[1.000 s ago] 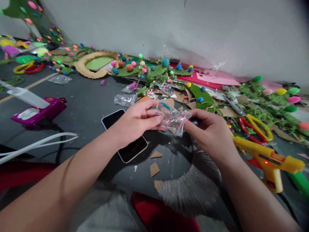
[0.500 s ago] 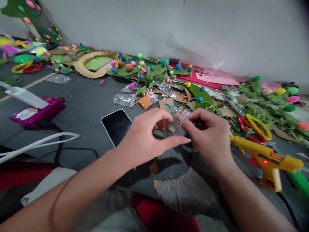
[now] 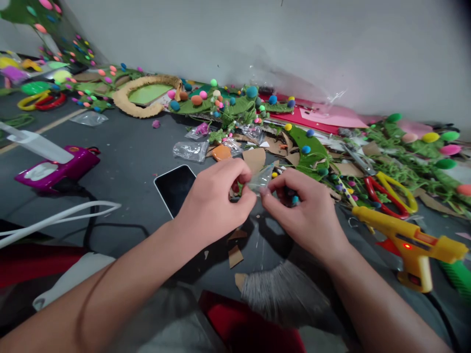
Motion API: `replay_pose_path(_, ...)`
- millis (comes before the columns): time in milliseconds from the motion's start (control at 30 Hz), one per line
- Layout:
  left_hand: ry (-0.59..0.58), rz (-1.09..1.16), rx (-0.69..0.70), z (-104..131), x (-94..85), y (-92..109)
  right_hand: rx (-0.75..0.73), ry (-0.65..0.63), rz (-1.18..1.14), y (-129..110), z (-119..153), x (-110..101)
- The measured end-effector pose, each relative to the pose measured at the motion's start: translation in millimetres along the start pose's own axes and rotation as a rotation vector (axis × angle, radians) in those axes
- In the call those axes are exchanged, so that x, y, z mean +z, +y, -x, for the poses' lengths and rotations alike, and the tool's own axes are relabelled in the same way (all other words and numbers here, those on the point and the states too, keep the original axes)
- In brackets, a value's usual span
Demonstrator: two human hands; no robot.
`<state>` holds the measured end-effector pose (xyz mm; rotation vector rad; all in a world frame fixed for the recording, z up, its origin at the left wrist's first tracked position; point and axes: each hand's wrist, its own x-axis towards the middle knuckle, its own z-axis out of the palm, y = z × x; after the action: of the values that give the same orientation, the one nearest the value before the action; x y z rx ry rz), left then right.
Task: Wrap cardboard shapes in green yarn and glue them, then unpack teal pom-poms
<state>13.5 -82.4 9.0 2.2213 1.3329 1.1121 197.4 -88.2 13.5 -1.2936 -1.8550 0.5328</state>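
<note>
Between my two hands a small clear plastic bag (image 3: 262, 179) is stretched out. My left hand (image 3: 217, 196) pinches its left side between thumb and fingers. On the other side, my right hand (image 3: 303, 208) grips the bag with thumb and forefinger, and a small teal ball (image 3: 295, 200) shows by its curled fingers. Below the hands lies a crescent wrapped in grey yarn (image 3: 279, 294), partly in shadow. A phone (image 3: 174, 189) with a dark screen rests beside my left hand, partly covered by it.
A yellow glue gun (image 3: 408, 245) with a lit red light lies at right, near red-and-yellow scissors (image 3: 390, 193). At left are a purple device (image 3: 59, 169) and a white cable (image 3: 73, 213). Cardboard scraps (image 3: 253, 159), a tan ring (image 3: 121, 100) and green leaves with coloured balls line the wall.
My left hand has closed its thumb and fingers onto the bag, where it was open before. My right hand has shifted slightly down, and the bag is now pulled taut between both.
</note>
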Motion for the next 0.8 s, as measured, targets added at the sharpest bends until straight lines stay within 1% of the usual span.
replay_pose_path(200,-0.043,0.017,0.024,-1.2,0.4,4.0,-0.07,-0.014,0.026,-1.7,-0.6,0.5)
replay_pose_path(267,-0.034,0.01,0.039,-1.5,0.1,4.6,-0.086,-0.039,0.019,-2.0,-0.8,-0.3)
replay_pose_path(333,-0.015,0.014,0.021,-1.4,0.1,5.0,-0.061,-0.054,0.019,-1.9,-0.7,0.2)
replay_pose_path(467,0.043,0.144,-0.105,-1.7,0.7,9.0,0.069,-0.01,0.053,0.2,-0.8,3.6)
replay_pose_path(533,0.05,0.283,-0.182,-3.6,0.3,11.8,0.069,0.003,0.081,1.5,-1.5,4.0)
replay_pose_path(600,0.01,0.466,-0.281,-6.7,-0.7,13.5,0.019,0.003,0.098,2.5,-2.4,2.7)
replay_pose_path(667,-0.056,0.642,-0.389,-10.2,-2.2,13.6,-0.015,-0.001,0.094,2.9,-2.8,0.0)
replay_pose_path(733,-0.11,0.761,-0.471,-12.9,-3.7,12.5,0.004,0.002,0.081,3.1,-2.8,-3.3)
replay_pose_path(800,-0.149,0.822,-0.52,-14.1,-4.9,11.5,0.041,0.002,0.072,3.3,-2.6,-6.1)
